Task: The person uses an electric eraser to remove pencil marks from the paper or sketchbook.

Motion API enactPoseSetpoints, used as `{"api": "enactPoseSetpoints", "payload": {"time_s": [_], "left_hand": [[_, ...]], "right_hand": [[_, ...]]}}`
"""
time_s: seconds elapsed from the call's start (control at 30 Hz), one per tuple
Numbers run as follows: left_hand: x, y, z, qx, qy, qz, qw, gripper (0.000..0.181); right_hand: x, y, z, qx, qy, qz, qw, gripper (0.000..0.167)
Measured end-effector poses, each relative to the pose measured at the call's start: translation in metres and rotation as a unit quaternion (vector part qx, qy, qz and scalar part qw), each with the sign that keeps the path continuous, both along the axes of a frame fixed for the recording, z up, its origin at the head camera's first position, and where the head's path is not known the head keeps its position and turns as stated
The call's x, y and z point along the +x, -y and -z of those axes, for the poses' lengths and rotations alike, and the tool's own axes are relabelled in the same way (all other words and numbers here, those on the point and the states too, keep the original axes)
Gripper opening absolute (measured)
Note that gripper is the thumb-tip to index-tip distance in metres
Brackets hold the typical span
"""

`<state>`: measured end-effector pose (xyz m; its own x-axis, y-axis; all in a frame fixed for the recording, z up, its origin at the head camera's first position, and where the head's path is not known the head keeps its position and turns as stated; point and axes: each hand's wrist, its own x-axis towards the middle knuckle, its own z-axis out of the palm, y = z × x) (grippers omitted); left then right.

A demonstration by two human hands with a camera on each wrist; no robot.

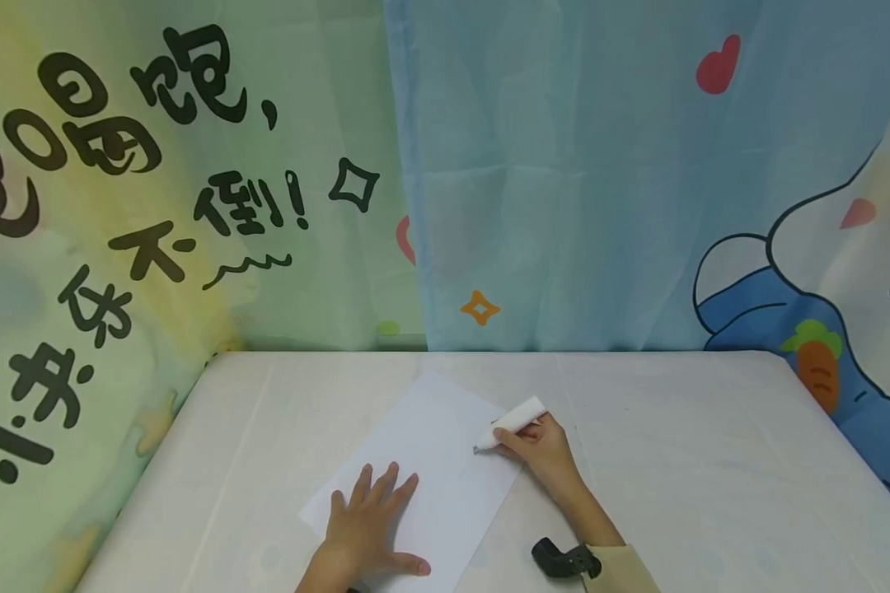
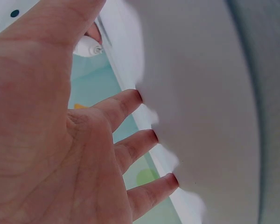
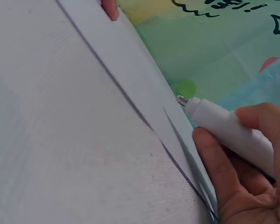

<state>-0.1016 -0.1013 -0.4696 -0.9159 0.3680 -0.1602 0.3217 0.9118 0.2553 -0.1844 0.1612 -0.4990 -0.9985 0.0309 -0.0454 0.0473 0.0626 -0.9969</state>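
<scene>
A sheet of white paper (image 1: pixel 433 428) lies at an angle on the table. Spread over its lower left part is my left hand (image 1: pixel 363 527), whose fingertips touch the sheet in the left wrist view. My right hand (image 1: pixel 549 457) grips a thick white pen-shaped tool (image 1: pixel 517 417) between thumb and fingers. The tool's metal tip points down and left, at the paper's right side. In the right wrist view, the tool (image 3: pixel 224 123) hovers or rests near the sheet; contact cannot be told. A slit or raised fold runs near the paper's edge (image 3: pixel 172 154) there.
A white cloth covers the table (image 1: pixel 712 461). Behind it hang printed curtains (image 1: pixel 549 165) with lettering and a cartoon animal. A black strap mount (image 1: pixel 564 560) sits on my right wrist, by a beige sleeve (image 1: pixel 619 568).
</scene>
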Motion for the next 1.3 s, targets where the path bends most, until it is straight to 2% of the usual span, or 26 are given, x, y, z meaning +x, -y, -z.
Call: {"api": "enactPoseSetpoints", "payload": {"time_s": [0.13,0.73,1.03,1.3], "left_hand": [[0.0003,-0.0001,-0.0008,-0.005,0.000,0.002,1.0000,0.104],[0.0007,0.0001,-0.0015,-0.006,0.002,0.001,1.0000,0.105],[0.0011,0.0000,-0.0024,-0.008,-0.001,0.002,1.0000,0.105],[0.0013,0.0005,-0.0015,-0.009,-0.005,0.005,0.9999,0.105]], "right_hand": [[-0.0002,0.0005,-0.0012,-0.011,0.022,0.005,0.9997,0.041],[-0.0006,0.0008,-0.0024,0.078,-0.014,0.037,0.9962,0.054],[-0.0001,0.0019,-0.0031,0.085,-0.019,0.037,0.9956,0.053],[-0.0006,0.0026,-0.0031,0.070,-0.016,0.028,0.9970,0.050]]}}
